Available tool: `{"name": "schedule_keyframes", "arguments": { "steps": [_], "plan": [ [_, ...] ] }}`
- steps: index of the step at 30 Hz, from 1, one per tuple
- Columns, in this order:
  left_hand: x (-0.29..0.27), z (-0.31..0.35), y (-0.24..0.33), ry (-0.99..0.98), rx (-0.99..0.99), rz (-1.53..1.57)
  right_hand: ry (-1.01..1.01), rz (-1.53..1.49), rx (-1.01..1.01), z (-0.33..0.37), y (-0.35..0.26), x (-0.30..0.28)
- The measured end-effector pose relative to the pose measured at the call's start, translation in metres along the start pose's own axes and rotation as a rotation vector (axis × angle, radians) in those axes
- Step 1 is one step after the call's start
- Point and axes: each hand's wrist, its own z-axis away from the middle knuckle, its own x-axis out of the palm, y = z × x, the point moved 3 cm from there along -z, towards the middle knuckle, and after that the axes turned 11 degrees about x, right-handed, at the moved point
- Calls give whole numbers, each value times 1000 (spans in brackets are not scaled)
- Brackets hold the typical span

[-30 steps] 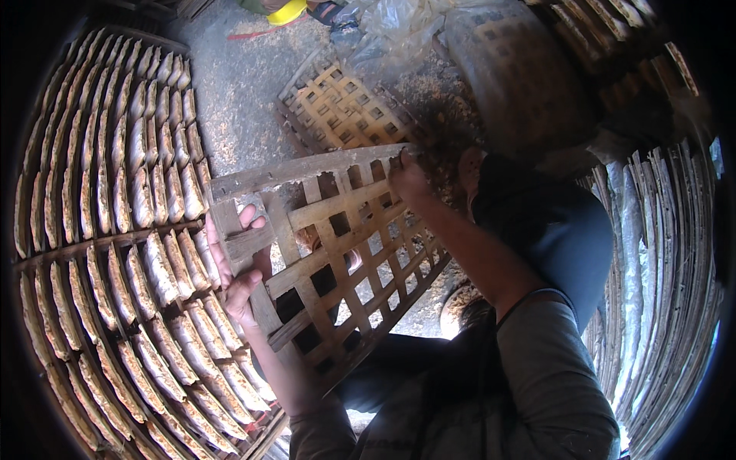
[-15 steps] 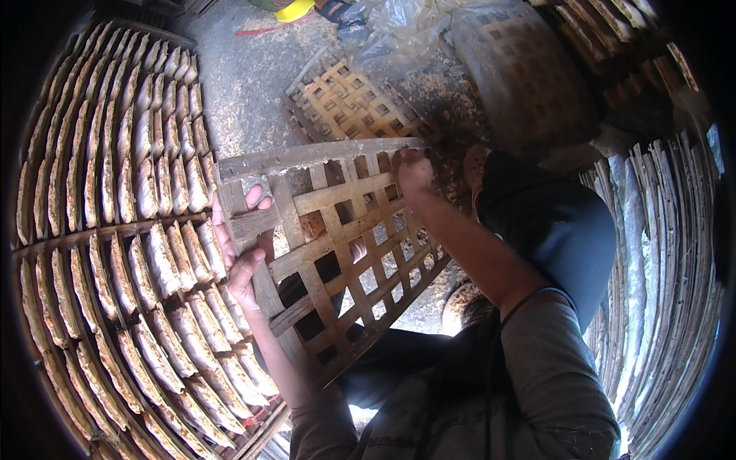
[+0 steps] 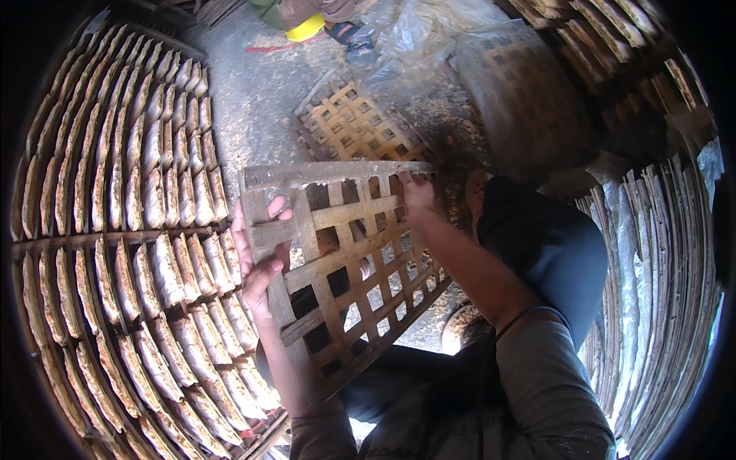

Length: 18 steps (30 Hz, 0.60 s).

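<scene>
A woven bamboo lattice tray (image 3: 368,208) with a wooden frame is held tilted in front of me, over my lap. Its left end rail is gripped by my left hand (image 3: 262,277), thumb on the near side and fingers curled around the rail. At the far right corner, my right hand (image 3: 416,192) closes on the frame's edge; the fingertips are partly hidden. Through the lattice gaps, parts of my legs and the floor show. Beyond the held tray, a similar lattice tray (image 3: 353,119) lies on the floor.
Rows of thin pale pieces with brown crusty edges (image 3: 165,264) fill the rack at left. At right stands a stack of thin weathered edges (image 3: 659,268) with plastic between them. Clear plastic sheeting (image 3: 406,46) partly covers another lattice tray (image 3: 514,84). Another person's sandalled foot (image 3: 345,34) is at the top.
The held tray has come slightly lower in view and its left end has shifted right, with both hands still on it. More of the other person's legs shows at the top.
</scene>
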Motion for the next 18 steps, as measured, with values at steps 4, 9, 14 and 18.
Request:
{"name": "schedule_keyframes", "arguments": {
  "steps": [4, 9, 14, 18],
  "plan": [
    [7, -11, -8, -17, -21, 32, -222, -43, -110, -40, 22, -12],
    [9, -21, -16, -79, -13, -32, -325, -59, 28, -47, 16, -19],
    [19, -23, -6, -60, 22, -45, -327, 85, -61, -93, 36, -21],
    [10, -27, -19, -81, 18, -69, -156, 216, -40, -88, 35, -29]
  ]
}}
